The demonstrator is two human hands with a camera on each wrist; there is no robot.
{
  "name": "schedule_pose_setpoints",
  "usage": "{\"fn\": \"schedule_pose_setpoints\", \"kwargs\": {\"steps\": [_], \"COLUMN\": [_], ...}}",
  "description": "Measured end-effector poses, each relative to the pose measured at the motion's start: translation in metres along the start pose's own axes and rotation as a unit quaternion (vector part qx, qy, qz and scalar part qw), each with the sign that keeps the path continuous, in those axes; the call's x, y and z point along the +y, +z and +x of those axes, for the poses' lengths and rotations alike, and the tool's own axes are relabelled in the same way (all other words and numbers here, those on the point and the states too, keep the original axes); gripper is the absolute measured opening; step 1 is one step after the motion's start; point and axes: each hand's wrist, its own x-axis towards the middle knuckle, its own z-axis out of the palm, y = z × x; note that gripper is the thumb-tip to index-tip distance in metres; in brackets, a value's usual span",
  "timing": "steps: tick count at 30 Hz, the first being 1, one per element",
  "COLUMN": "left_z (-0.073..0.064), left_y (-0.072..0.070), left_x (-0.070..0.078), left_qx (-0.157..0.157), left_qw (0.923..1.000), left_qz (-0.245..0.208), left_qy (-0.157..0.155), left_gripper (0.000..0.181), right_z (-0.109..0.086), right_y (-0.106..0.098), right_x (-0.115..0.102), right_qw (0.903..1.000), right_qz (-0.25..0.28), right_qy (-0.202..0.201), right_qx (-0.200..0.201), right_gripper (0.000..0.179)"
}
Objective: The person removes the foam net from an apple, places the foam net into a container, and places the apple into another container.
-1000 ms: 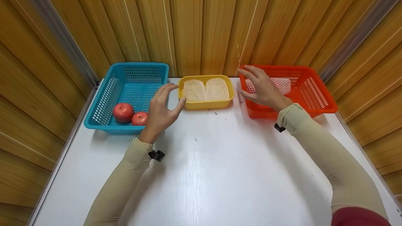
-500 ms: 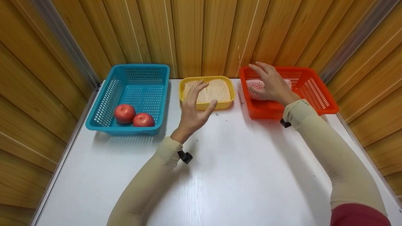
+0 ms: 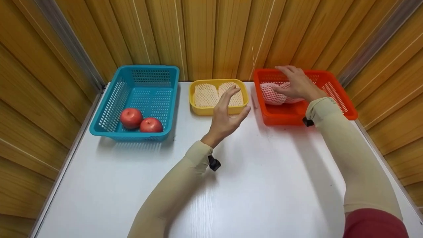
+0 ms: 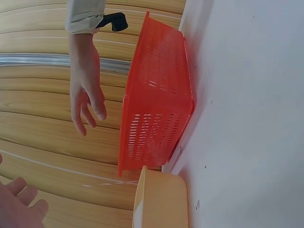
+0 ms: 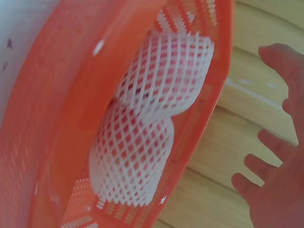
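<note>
My left hand point(image 3: 223, 120) is held with fingers and thumb spread, in front of the yellow tub point(image 3: 205, 111) and overlapping its right part in the head view. It holds nothing. Two white foam net sleeves point(image 3: 206, 95) lie side by side in that tub. Over the red basket point(image 3: 284, 119) hovers my right hand point(image 3: 299, 84), fingers relaxed and nothing in its grasp. Inside the basket are two foam nets point(image 5: 135, 156) with pinkish-red showing through the mesh, lying end to end. The right wrist view shows my fingers point(image 5: 270, 142) apart from them, beyond the basket rim.
A blue basket point(image 3: 132, 134) stands at the left, with two red apples point(image 3: 131, 118) in its near part. The containers stand in a row on a white table point(image 3: 238, 185) along the wood-panelled wall point(image 3: 198, 36). Similar panels rise on both sides.
My left hand has moved right from beside the blue basket to in front of the yellow tub. My right hand has shifted slightly right over the red basket, uncovering more of the nets.
</note>
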Motion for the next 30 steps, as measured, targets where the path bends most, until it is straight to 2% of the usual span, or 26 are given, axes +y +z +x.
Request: {"fn": "schedule_pose_setpoints", "kwargs": {"steps": [4,8,11,17,26,30], "left_z": [-0.001,-0.004,-0.006,-0.004,-0.005,-0.008], "left_y": [0.018,0.037,0.048,0.062,0.082,0.092], "left_x": [-0.002,-0.005,-0.006,-0.010,-0.018,-0.017], "left_qx": [-0.022,-0.052,-0.060,-0.064,-0.080,-0.101], "left_qw": [0.9995,0.9970,0.9948,0.9924,0.9885,0.9839], "left_qz": [0.002,0.012,0.010,0.014,0.015,0.002], "left_qy": [-0.021,-0.056,-0.081,-0.104,-0.127,-0.147], "left_gripper": [0.062,0.064,0.066,0.066,0.065,0.066], "right_z": [0.002,0.003,0.004,0.009,0.021,0.024], "right_y": [-0.004,-0.006,-0.007,-0.011,-0.011,-0.007], "right_x": [0.013,0.027,0.036,0.048,0.051,0.055], "right_qw": [0.9998,0.9990,0.9981,0.9945,0.9891,0.9858], "right_qz": [0.002,0.002,0.001,-0.006,-0.036,-0.026], "right_qy": [0.017,0.035,0.045,0.073,0.065,0.086], "right_qx": [-0.014,-0.029,-0.043,-0.075,-0.127,-0.142], "right_gripper": [0.089,0.090,0.091,0.097,0.093,0.096]}}
